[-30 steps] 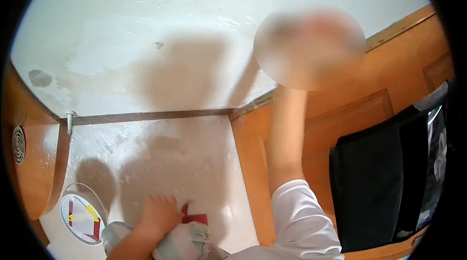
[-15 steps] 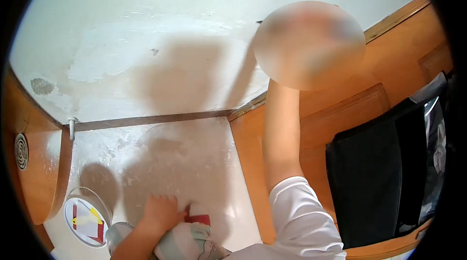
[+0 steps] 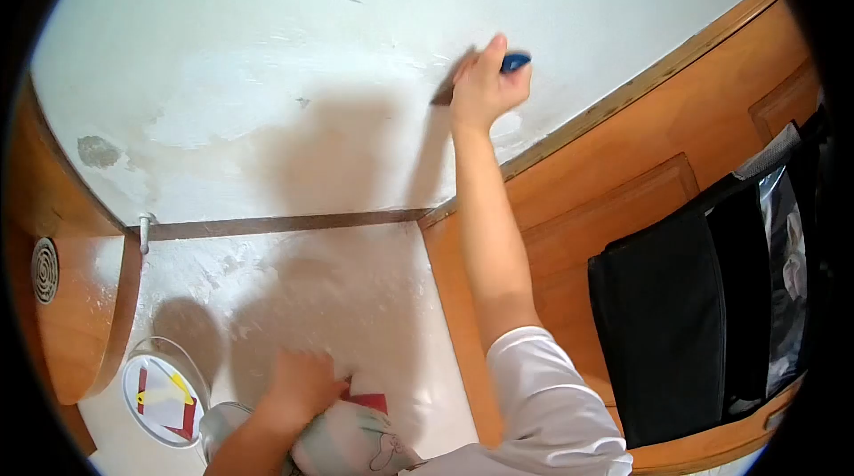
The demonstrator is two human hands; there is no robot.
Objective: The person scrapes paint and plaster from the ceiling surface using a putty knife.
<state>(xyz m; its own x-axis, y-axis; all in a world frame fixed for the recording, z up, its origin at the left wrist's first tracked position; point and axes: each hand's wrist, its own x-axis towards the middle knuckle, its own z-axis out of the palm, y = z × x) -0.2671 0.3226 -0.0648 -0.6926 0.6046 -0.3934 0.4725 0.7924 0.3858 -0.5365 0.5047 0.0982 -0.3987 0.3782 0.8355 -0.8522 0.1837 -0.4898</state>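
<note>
My right hand (image 3: 487, 89) is closed around a tool with a dark blue handle (image 3: 515, 62), held against the white wall (image 3: 356, 22). The tool's dark blade edge (image 3: 441, 95) shows to the left of my fingers. Low in the view, my left hand (image 3: 302, 381) rests near my knee and is slightly blurred. Its thumb side touches a red object (image 3: 368, 402), whose shape is mostly hidden; I cannot make out how it is held. The wall shows patchy white areas and a grey spot (image 3: 98, 151).
A white bucket (image 3: 165, 400) with a red and yellow label stands at the lower left. Beside it is a wooden panel with a round vent (image 3: 44, 270). A small pipe (image 3: 145, 233) sticks out at the wall's base. A black bag (image 3: 663, 334) hangs at the wooden door (image 3: 614, 218).
My right hand has shifted left on the wall, and its tool is now visible where a blur covered it before. My left hand stays low beside the red object.
</note>
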